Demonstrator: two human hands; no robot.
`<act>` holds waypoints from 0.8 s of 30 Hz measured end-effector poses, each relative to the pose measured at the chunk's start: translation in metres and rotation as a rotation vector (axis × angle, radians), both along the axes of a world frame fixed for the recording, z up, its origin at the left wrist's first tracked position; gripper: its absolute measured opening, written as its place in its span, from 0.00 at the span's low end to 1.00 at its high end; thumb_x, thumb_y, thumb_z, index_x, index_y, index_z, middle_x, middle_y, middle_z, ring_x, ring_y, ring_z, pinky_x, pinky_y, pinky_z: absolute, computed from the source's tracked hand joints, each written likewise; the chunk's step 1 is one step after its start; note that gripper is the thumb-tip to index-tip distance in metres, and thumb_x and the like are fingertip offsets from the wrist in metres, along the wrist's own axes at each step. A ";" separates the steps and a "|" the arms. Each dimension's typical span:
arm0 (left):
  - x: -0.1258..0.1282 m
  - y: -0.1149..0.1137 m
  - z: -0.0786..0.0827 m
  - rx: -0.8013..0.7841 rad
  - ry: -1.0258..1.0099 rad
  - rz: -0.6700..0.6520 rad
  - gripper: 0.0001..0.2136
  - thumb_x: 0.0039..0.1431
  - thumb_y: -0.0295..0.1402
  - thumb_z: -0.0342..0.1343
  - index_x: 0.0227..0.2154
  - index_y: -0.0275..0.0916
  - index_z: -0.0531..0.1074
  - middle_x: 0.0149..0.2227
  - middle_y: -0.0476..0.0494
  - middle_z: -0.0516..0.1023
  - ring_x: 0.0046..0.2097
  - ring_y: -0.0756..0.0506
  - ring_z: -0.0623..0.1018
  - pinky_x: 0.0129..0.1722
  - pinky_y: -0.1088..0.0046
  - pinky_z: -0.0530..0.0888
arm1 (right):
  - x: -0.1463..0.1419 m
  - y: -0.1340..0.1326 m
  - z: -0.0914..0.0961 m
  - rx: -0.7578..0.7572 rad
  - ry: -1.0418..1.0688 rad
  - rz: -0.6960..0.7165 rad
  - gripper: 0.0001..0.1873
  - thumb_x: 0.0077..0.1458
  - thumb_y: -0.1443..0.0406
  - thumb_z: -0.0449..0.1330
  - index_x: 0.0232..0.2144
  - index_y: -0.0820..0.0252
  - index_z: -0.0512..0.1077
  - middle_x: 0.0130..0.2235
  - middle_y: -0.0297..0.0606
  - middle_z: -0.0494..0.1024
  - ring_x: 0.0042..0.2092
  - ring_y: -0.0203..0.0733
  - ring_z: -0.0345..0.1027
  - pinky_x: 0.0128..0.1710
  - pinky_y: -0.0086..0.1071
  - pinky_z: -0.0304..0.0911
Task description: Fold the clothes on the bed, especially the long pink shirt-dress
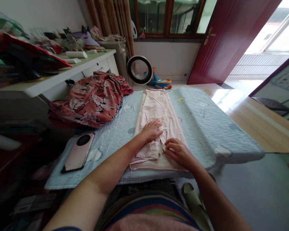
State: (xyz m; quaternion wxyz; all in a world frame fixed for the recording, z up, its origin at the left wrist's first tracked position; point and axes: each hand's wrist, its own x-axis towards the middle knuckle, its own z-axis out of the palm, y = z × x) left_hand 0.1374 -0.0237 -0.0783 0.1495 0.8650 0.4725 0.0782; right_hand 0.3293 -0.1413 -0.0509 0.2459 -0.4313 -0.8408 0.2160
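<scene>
A pale pink garment [156,106] lies folded lengthwise on a light blue quilted cover [195,118]; its exact kind is hard to make out. My left hand [152,131] rests flat on the middle of the garment, fingers stretched out and pressing the cloth. Close beside it, my right hand [177,150] has its fingers curled, pinching the cloth by a slit near the end closest to me. Part of the garment under both hands is hidden. The near end shows layered, slightly uneven edges.
A heap of red floral cloth [93,99] lies to the left, against a cluttered white desk [48,83]. A phone [78,152] rests at the near left of the cover. Beyond stand a round fan-like ring [149,70] and a blue-orange toy [162,82]. A red door [221,38] stands open.
</scene>
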 end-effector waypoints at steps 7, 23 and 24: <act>0.006 0.000 -0.005 -0.010 0.009 0.044 0.27 0.66 0.47 0.43 0.65 0.42 0.57 0.71 0.40 0.48 0.70 0.37 0.49 0.67 0.50 0.48 | 0.000 0.000 0.014 -0.073 -0.049 0.065 0.08 0.58 0.66 0.60 0.28 0.57 0.77 0.37 0.39 0.76 0.42 0.42 0.67 0.46 0.36 0.61; -0.053 0.017 0.006 0.115 -0.390 0.170 0.15 0.62 0.35 0.49 0.47 0.37 0.75 0.58 0.38 0.72 0.64 0.40 0.66 0.64 0.59 0.61 | 0.004 0.203 0.003 -0.108 -0.160 -0.517 0.14 0.50 0.71 0.56 0.37 0.62 0.79 0.36 0.40 0.81 0.36 0.39 0.72 0.36 0.27 0.61; -0.057 0.017 0.003 0.118 -0.473 0.187 0.15 0.62 0.36 0.49 0.46 0.37 0.75 0.57 0.39 0.74 0.63 0.41 0.67 0.63 0.61 0.62 | 0.002 0.214 0.000 -0.112 -0.165 -0.551 0.14 0.50 0.71 0.55 0.38 0.62 0.78 0.37 0.41 0.81 0.37 0.40 0.72 0.36 0.27 0.61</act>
